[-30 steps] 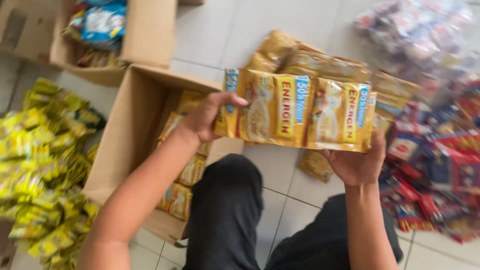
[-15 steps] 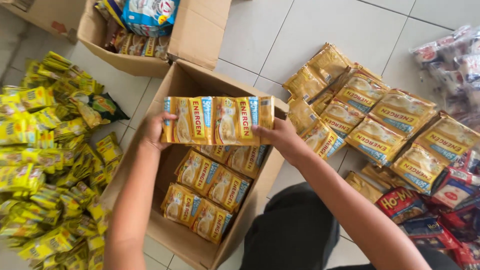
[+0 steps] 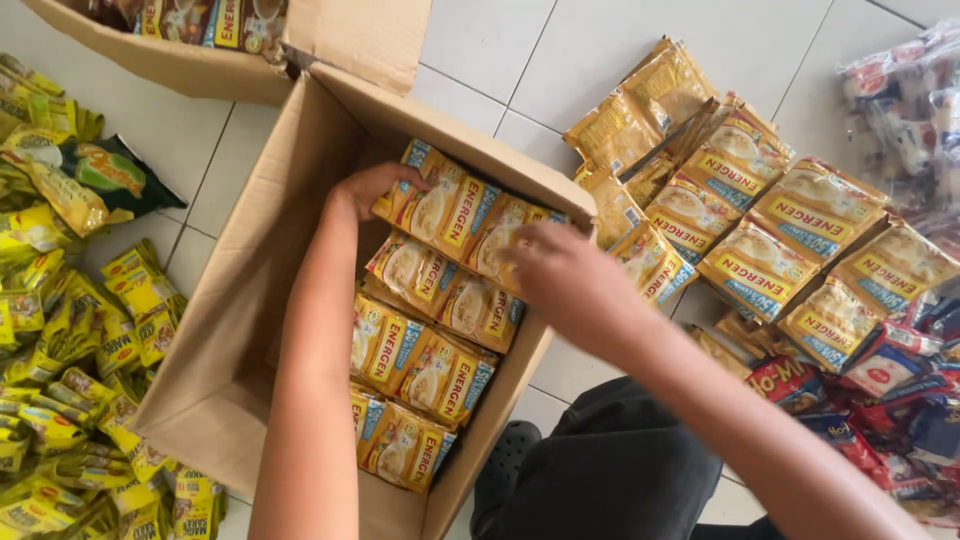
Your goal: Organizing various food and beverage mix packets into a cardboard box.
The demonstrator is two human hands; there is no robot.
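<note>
An open cardboard box (image 3: 250, 300) stands on the tiled floor in front of me. Rows of yellow sachet strips (image 3: 425, 370) lie stacked along its right side. My left hand (image 3: 370, 188) grips the left end of the topmost yellow sachet strip (image 3: 455, 210) at the far end of the box. My right hand (image 3: 560, 275) holds the strip's right end, against the box's right wall. The strip lies tilted on top of the stack.
More yellow sachet strips (image 3: 760, 230) are piled on the floor to the right, with red and blue packets (image 3: 880, 400) beyond them. A heap of small yellow packets (image 3: 70, 370) lies to the left. A second open box (image 3: 350, 40) stands behind. My dark-trousered leg (image 3: 610, 480) is at the bottom.
Both hands have lowered the sachet strip from above the box down onto the stack inside it, toward the far end.
</note>
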